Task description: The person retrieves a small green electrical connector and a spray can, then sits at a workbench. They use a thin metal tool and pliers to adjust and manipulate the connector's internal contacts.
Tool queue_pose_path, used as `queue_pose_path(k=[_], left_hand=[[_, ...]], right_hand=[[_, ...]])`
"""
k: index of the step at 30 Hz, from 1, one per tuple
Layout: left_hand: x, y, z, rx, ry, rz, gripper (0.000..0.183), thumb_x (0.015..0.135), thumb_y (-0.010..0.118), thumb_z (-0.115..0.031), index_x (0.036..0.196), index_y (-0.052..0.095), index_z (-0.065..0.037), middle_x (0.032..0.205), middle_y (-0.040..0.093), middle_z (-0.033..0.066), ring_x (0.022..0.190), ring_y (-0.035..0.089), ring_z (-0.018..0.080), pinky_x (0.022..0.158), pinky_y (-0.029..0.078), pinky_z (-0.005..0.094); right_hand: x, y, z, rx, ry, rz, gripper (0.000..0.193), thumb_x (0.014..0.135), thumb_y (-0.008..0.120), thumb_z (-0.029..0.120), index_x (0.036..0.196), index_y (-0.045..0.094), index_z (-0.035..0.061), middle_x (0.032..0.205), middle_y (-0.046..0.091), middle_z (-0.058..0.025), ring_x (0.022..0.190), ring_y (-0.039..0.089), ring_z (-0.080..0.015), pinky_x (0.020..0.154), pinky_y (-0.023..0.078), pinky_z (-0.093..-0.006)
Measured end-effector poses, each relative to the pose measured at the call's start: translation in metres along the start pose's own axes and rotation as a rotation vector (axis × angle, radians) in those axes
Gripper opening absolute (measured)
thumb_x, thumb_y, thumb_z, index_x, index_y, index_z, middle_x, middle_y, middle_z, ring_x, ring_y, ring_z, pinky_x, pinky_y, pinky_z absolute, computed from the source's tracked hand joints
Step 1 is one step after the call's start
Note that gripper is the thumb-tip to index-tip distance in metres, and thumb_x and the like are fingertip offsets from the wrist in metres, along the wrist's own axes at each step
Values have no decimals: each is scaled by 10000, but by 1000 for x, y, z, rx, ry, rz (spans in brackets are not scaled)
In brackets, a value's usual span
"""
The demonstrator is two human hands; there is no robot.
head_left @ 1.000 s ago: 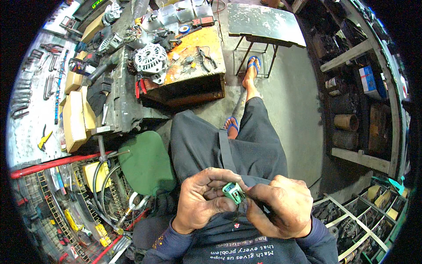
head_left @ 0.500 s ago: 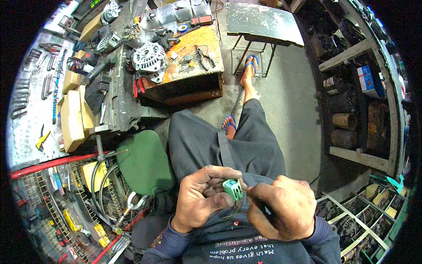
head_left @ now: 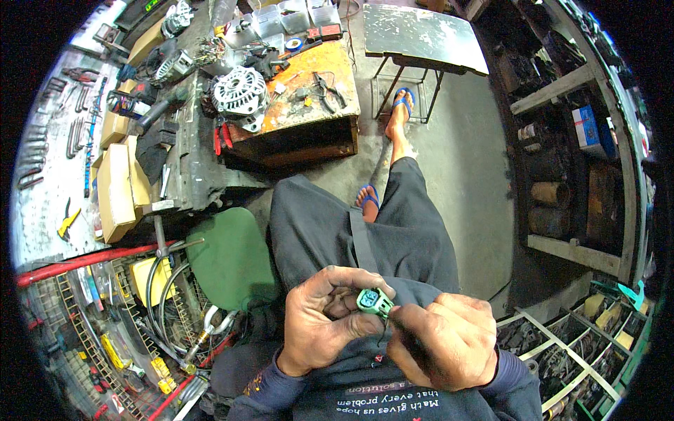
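2 hands (head_left: 330,323), 1 green connector (head_left: 374,302), 1 alternator (head_left: 240,90), 2 blue sandals (head_left: 402,100).

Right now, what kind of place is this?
Probably a car-parts repair workshop. An alternator and pliers lie on the cluttered workbench, wrenches hang at left, and bins hold old parts.

Left hand (head_left: 324,324) and right hand (head_left: 444,344) together over the lap, fingers curled in a pinching grip.
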State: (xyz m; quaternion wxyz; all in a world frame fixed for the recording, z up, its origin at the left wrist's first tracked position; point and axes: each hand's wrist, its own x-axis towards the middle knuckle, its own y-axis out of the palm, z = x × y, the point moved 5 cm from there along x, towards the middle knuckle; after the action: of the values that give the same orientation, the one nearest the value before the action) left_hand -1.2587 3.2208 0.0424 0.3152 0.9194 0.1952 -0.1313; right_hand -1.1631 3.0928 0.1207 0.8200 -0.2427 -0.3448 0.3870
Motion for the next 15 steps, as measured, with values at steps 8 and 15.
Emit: queue_pose_path(k=[8,15], left_hand=[[-13,5,6,102,150,-17,436,845,837,-29,1204,606,58,1130,720,216,1044,710,225,948,573,355],[-19,5,18,73,149,-31,416,849,827,-13,1199,615,62,1138,719,228,1053,712,238,940,580,359]], right_hand=[[-23,15,-7,75,-23,-113,407,647,817,-4,1024,668,-48,671,597,-43,503,524,-156,470,432,-294],[-38,26,-11,161,67,-123,356,668,760,-51,1009,660,-27,684,565,-73,502,533,-216,469,427,-340]])
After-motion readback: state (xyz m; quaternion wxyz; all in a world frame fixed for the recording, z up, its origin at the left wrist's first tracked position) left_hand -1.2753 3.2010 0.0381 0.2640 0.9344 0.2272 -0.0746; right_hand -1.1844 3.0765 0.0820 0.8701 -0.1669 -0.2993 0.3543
